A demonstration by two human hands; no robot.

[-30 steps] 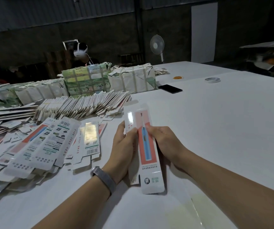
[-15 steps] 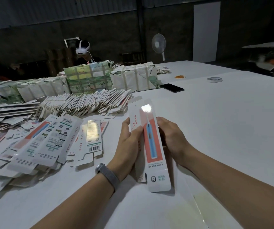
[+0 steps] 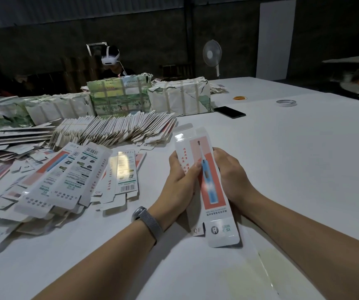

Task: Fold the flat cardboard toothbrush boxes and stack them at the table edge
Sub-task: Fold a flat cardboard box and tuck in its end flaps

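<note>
So the box (image 3: pixel 208 187) is running 12 to 6, left hand (image 3: pixel 179 182) gripping at 9, right hand (image 3: pixel 231 176) gripping at 3, both equally near.

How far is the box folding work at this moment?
Done: no finished stack is recognisable. In hand: left hand and right hand grip one long white-and-red cardboard toothbrush box, being squeezed open. Left: the loose pile of flat printed boxes and the fanned row of flat blanks.
</note>
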